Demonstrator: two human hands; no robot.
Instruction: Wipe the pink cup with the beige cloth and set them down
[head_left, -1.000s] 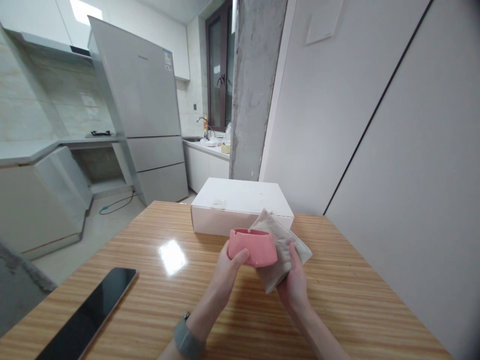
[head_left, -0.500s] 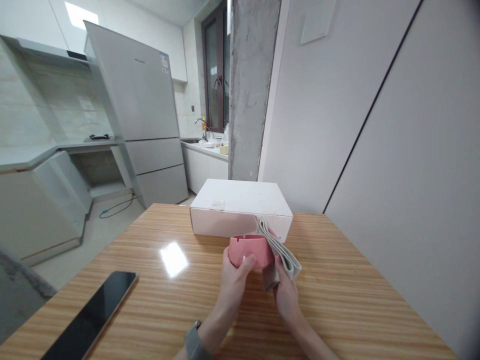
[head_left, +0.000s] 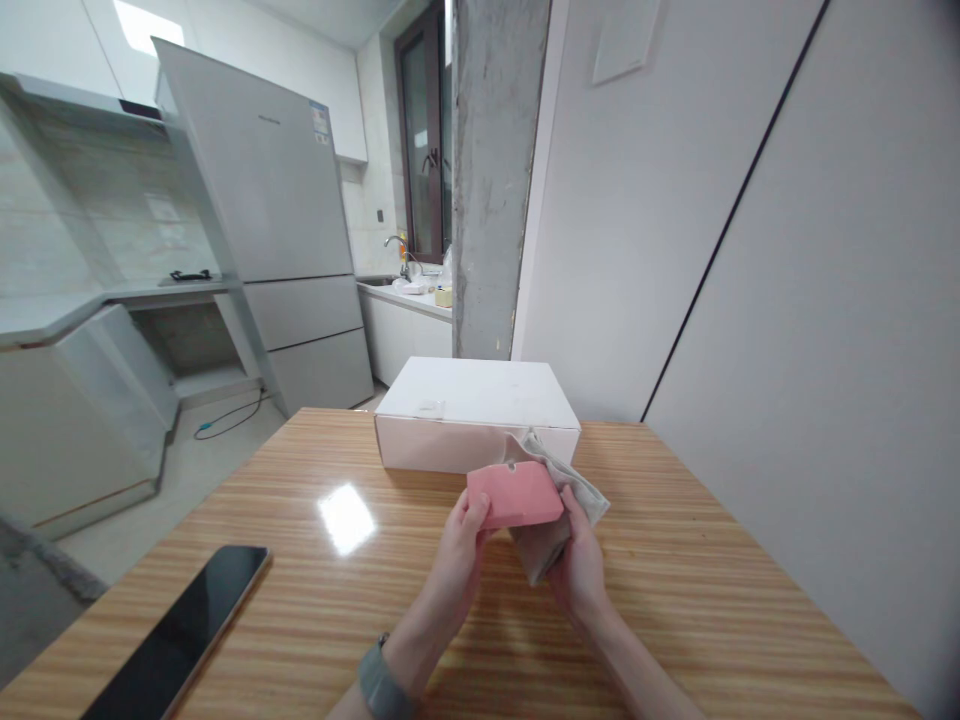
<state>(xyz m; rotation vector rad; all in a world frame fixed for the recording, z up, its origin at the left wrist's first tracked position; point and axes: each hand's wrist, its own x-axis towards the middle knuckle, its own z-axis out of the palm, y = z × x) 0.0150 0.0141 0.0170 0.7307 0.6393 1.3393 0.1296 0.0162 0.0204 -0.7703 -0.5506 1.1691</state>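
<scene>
My left hand (head_left: pixel 461 530) grips the left end of a pink ashtray (head_left: pixel 517 495), an angular piece with a small notch in its upper edge. A folded grey cloth (head_left: pixel 536 550) is in my right hand (head_left: pixel 581 555), closed around it with the thumb near the ashtray's right end. Part of the cloth lies behind and under the ashtray, and its corner sticks out to the right. Both things are held above the table, just in front of a white box (head_left: pixel 476 440). The ashtray's inside is turned out of sight.
A dark phone (head_left: pixel 180 630) lies on the wooden table (head_left: pixel 315 640) at the left. The white box stands near the table's far edge. Beyond are a fridge (head_left: pixel 262 190), a sink counter (head_left: pixel 409 310) and a grey pillar (head_left: pixel 491 180); a white wall (head_left: pixel 637 200) rises at the right.
The ashtray has tipped and turned in my left hand, moving slightly right, so its opening no longer shows. The cloth has spread from its stacked folds and now sits behind and beneath it.
</scene>
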